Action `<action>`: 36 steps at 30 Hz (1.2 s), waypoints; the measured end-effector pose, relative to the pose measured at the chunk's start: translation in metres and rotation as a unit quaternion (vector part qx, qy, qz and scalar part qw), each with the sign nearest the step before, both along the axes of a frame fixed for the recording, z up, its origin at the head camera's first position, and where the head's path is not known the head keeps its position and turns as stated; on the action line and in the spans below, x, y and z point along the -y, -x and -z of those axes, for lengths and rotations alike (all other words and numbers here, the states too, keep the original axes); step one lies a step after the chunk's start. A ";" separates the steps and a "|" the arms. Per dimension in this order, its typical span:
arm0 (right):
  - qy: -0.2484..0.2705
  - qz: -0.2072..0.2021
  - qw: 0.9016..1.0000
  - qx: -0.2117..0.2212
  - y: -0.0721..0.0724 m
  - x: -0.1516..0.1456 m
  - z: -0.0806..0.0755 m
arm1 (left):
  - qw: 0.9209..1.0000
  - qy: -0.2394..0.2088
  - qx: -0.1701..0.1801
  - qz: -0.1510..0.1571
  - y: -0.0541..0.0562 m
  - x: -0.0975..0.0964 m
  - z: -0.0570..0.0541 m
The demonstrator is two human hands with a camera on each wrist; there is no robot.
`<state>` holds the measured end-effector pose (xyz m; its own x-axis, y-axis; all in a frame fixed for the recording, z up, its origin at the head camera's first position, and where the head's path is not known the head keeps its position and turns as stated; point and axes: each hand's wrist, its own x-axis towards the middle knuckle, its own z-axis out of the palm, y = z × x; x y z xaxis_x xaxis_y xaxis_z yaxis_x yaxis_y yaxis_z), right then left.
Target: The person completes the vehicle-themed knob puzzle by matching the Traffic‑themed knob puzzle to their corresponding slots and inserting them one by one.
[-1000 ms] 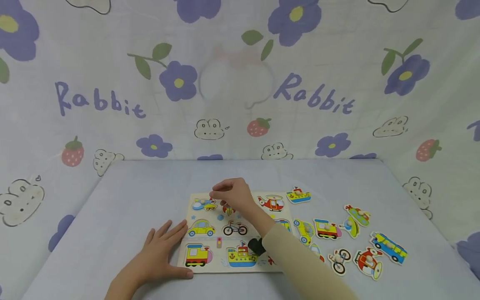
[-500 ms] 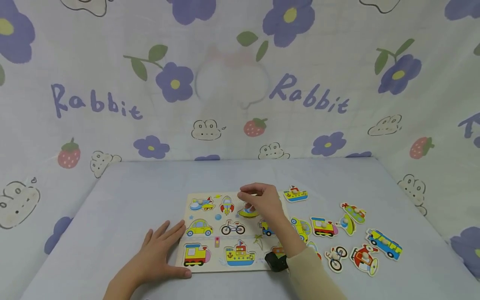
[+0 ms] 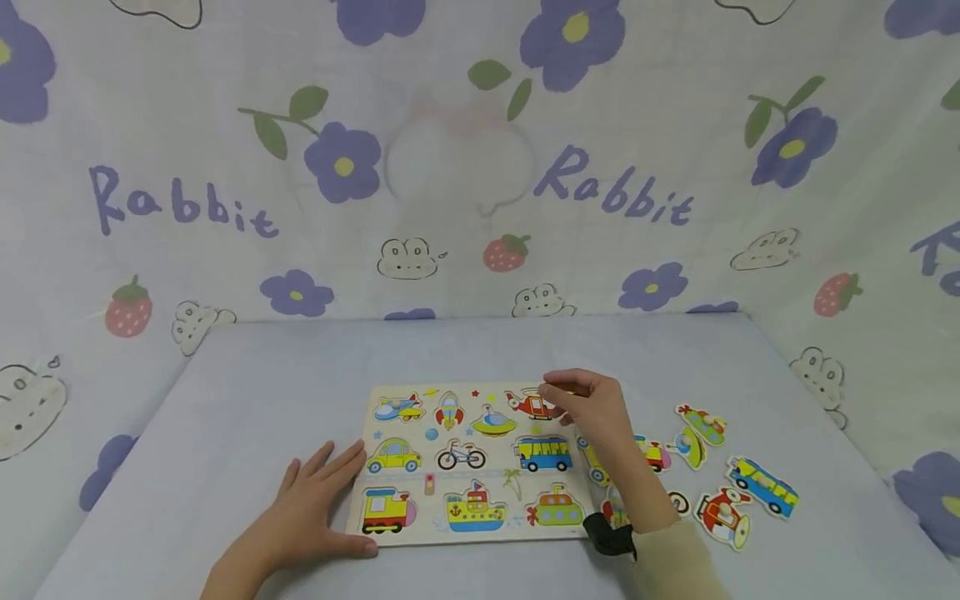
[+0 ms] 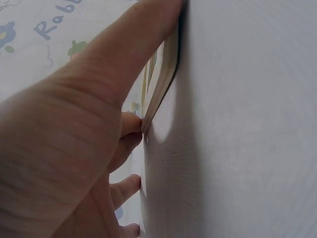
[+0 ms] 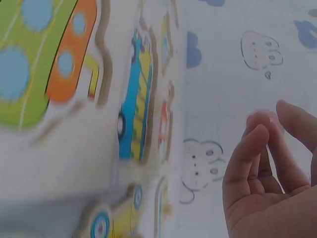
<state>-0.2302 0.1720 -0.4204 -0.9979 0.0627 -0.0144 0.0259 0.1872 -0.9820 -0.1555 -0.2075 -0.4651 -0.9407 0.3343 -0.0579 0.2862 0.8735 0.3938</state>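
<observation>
A wooden vehicle puzzle board [image 3: 480, 477] lies on the table, with an airplane piece [image 3: 398, 407] at its top left place. My left hand [image 3: 303, 504] rests at the board's left side, fingers spread and thumb along the near corner; the left wrist view shows the thumb against the board's edge [image 4: 166, 74]. Over the board's far right corner is my right hand [image 3: 588, 412], beside the helicopter picture [image 3: 532, 406]. In the right wrist view its thumb and fingers [image 5: 247, 153] are bent loosely and apart, with nothing between them. The hand mostly hides the boat piece.
Right of the board lie several loose knobbed pieces: a bus [image 3: 763, 486], a helicopter [image 3: 723, 517], a submarine [image 3: 702, 423] and a flying saucer [image 3: 687, 448]. My right forearm partly covers a train [image 3: 654, 454], a bicycle [image 3: 678, 502] and a car [image 3: 592, 462]. A patterned cloth hangs behind.
My right hand has moved right across the board, from the airplane piece to the far right corner by the boat piece. The left hand stays at the board's left side.
</observation>
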 end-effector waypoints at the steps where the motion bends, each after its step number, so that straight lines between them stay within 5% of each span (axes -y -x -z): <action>1: -0.005 0.003 1.000 -0.002 -0.002 -0.005 -0.001 | 1.000 -0.002 -0.004 0.002 0.000 0.000 0.000; 15: -0.045 0.006 0.999 -0.019 -0.022 -0.069 -0.019 | 1.000 -0.008 -0.008 0.005 -0.001 0.001 0.001; 27: -0.067 0.004 0.995 0.075 -0.060 -0.088 -0.010 | 1.000 -0.010 -0.010 0.012 -0.003 -0.001 0.002; 36: -0.142 -0.068 0.985 0.064 -0.075 -0.096 0.001 | 1.000 0.000 -0.011 0.008 -0.001 -0.001 0.005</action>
